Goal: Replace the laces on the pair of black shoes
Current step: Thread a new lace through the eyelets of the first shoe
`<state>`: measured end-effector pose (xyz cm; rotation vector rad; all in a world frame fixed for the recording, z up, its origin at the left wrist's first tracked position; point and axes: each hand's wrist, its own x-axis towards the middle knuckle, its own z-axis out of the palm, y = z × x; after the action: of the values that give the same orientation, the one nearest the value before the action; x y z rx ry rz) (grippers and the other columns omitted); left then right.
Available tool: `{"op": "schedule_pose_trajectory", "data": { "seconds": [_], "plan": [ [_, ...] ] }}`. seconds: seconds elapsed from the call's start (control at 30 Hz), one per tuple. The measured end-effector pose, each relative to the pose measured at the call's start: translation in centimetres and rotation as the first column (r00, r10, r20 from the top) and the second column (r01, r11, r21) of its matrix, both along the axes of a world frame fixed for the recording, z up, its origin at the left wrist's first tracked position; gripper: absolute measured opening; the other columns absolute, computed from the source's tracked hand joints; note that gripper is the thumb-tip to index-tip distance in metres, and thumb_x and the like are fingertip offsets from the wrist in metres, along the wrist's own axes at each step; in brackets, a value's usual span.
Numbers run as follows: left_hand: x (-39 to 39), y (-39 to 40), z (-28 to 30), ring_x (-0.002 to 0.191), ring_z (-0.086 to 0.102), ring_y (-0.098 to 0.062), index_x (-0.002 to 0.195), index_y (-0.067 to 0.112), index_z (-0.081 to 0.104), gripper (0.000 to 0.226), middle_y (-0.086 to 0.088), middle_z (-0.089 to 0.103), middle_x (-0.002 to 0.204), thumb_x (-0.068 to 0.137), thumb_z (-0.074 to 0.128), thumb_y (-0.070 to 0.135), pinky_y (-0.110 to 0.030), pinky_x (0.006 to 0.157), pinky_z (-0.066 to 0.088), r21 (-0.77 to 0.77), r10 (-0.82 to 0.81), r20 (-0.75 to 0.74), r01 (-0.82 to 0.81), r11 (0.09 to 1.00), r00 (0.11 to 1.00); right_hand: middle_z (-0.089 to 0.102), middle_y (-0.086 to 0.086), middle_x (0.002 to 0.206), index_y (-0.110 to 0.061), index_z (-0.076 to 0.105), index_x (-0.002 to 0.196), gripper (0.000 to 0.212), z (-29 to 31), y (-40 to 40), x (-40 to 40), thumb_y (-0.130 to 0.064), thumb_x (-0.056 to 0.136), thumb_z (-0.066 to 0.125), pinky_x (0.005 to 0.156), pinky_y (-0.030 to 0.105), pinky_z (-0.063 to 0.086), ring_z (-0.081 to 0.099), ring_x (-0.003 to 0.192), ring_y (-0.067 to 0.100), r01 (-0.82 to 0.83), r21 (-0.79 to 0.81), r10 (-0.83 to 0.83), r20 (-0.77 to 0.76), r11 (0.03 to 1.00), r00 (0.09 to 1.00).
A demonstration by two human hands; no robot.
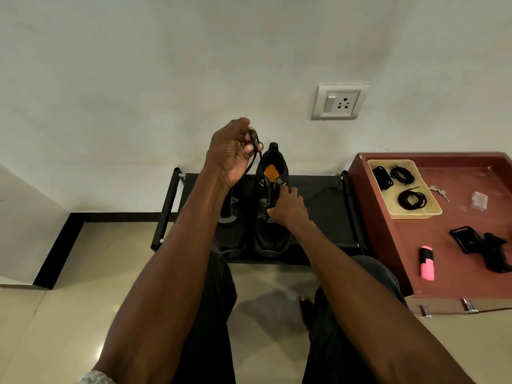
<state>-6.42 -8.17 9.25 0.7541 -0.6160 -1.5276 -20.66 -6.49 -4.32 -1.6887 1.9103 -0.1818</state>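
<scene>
So the pair of black lace-up shoes sits side by side on a low black fabric-topped shoe rack [318,189] against the white wall. The right-hand black shoe with the orange insole [273,206] is the one being worked on; the other black shoe [231,217] is mostly hidden behind the left forearm.

The left hand [231,153] is raised above the shoes, its fingers [250,148] curled and pinching the end of a thin black lace [253,162] that runs down into the eyelets. The right hand [286,207] is down on the shoe's lacing area, fingers bent and gripping the upper by the eyelets.

Off to the right there's a reddish-brown wooden counter [443,261] with a shallow beige tray [430,213] holding three coiled black laces [412,199]. Also on that counter: a small set of silver keys [439,191], a pink and black highlighter [426,263], and a black plastic clamp-like gadget [482,245]. White wall socket with switch [339,102] up above.
</scene>
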Motion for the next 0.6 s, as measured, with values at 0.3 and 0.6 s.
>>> {"op": "schedule_pose_trajectory", "data": {
  "seconds": [0.3, 0.6],
  "plan": [
    [5.4, -0.8, 2.8, 0.095, 0.066, -0.033, 0.105, 0.002, 0.063, 0.022, -0.015, 0.068, 0.101, 0.085, 0.054, 0.009, -0.036, 0.082, 0.05, 0.097, -0.158, 0.972, -0.309, 0.946, -0.177, 0.024, 0.015, 0.155, -0.01, 0.026, 0.153, 0.081, 0.1, -0.2, -1.0, -0.031, 0.09, 0.072, 0.11, 0.051, 0.039, 0.033, 0.139, 0.041, -0.048, 0.041, 0.048, 0.001, 0.998, 0.999],
    [0.3, 1.7, -5.9, 0.109, 0.059, -0.028, 0.132, 0.011, 0.051, 0.04, -0.012, 0.061, 0.124, 0.094, 0.06, 0.014, -0.036, 0.09, 0.048, 0.26, -0.221, 0.964, 0.366, 0.894, -0.147, 0.064, 0.014, 0.096, -0.005, 0.062, 0.098, 0.011, 1.4, -1.0, -1.9, -0.016, 0.095, 0.062, 0.076, 0.04, 0.053, 0.062, 0.086, 0.029, -0.141, 0.077, 0.143, -0.022, 0.987, 0.989]
  ]
}}
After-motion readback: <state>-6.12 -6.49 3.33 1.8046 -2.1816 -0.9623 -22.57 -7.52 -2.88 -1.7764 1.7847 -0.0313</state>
